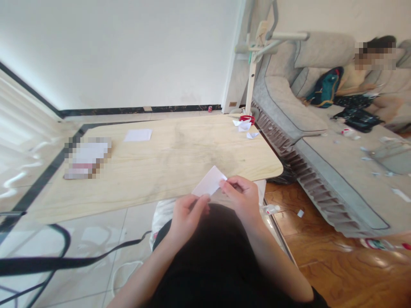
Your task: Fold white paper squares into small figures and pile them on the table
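A small white sheet of paper (210,180) is held up near the table's front edge, tilted, with one corner pointing away from me. My left hand (192,214) pinches its near left corner between thumb and fingers. On the right side, my right hand (240,194) grips another corner the same way. Whether the sheet is folded I cannot tell. Both hands are closed on the paper, just in front of my dark clothing. Beneath and beyond them lies the pale wooden table (180,154).
Folded white paper pieces (243,125) and red-handled scissors (247,119) lie at the table's far right corner. A white paper sheet (138,135) and a blurred-out stack (88,157) are on the left. A grey sofa (282,102) with a seated person stands at right.
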{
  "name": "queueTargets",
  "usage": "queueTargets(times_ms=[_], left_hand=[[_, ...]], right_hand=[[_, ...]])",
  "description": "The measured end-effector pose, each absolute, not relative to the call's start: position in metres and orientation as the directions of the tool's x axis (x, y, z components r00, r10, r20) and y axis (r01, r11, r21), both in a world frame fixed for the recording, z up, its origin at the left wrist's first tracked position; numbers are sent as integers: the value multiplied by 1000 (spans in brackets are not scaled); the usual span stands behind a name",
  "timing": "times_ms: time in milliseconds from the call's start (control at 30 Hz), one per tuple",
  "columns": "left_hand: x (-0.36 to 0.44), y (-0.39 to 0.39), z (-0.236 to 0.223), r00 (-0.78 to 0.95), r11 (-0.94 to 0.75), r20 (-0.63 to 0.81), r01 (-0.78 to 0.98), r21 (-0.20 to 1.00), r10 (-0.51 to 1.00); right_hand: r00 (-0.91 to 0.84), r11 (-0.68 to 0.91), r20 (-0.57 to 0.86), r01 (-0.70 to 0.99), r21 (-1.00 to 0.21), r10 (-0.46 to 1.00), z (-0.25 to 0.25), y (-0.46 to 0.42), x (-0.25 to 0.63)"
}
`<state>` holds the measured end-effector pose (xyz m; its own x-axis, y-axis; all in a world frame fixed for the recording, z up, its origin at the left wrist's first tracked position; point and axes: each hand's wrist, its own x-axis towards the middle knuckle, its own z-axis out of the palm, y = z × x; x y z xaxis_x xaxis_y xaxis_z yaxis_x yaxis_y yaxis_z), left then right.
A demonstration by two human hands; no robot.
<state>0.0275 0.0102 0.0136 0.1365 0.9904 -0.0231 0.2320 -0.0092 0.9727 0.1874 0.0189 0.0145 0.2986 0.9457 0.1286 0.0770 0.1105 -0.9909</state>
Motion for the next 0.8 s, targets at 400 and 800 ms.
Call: queueTargets(times_ms=[400, 800], left_hand=[[22, 12, -7, 292, 159, -72, -286, 945, 954], [24, 12, -11, 406, 246, -88, -356, 902, 910]], right_hand=[[2, 312, 318, 192, -931, 948, 33, 8, 188], [109, 375, 464, 442, -815, 879, 43, -1, 173]])
